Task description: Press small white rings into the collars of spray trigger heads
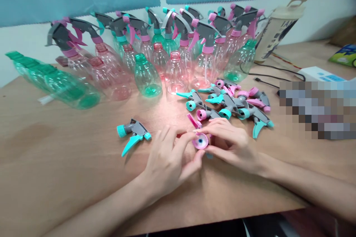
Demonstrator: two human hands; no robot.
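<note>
Between my two hands a pink spray head point(200, 141) is held with the round open end of its collar facing me; a white disc with a dark centre shows inside. The fingers and thumb of my left hand point(171, 155) close on the collar from the left. My right hand point(236, 146) pinches it from the right, index finger at the top and thumb below. A teal and grey spray head point(136, 131) lies left of my left hand. Just beyond my right hand is a pile of teal and pink spray heads point(228, 103).
Many clear, pink and green bottles point(175, 72) stand at the back, several with spray heads on. Green bottles point(63, 87) lie at the left. A tall cup point(278, 29), black cables point(272, 70) and a white box point(319, 74) are at the right.
</note>
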